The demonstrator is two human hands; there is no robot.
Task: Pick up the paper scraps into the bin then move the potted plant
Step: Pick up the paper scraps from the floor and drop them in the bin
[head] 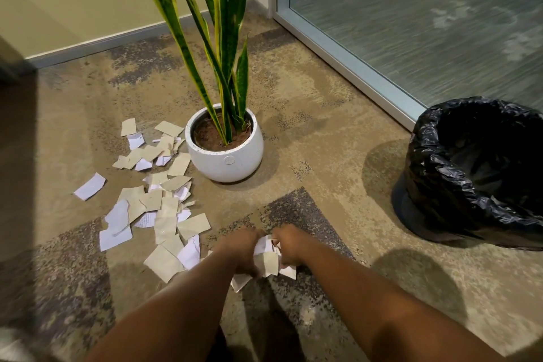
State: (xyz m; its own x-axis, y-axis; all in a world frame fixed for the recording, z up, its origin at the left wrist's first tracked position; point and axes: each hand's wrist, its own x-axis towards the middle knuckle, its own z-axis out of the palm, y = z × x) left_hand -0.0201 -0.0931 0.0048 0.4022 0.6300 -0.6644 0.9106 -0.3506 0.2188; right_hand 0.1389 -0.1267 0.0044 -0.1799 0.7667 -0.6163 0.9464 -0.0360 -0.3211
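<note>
A mottled tan-and-grey carpet (308, 132) fills this office corner, bounded by a cream wall and a frosted glass partition (411, 23). Your left hand (238, 250) and right hand (289, 247) meet low over the floor, each grip closed on a shared wad of paper scraps (269, 258) pressed between them, with a few corners poking out beneath. Many more loose scraps (152, 203) lie scattered flat to your left, the trail running up to touch the base of the white pot (224, 153) holding a tall snake plant (223, 38). The bin (470, 173), lined with a black bag, stands well apart on your right, mouth open. The paper looks light and limp, likely to slip free unless you keep it squeezed from both sides and carry it low. The pot appears heavy and smooth, probably ceramic; judge it best taken with both palms under its rounded belly, never by the stiff leaves.
</note>
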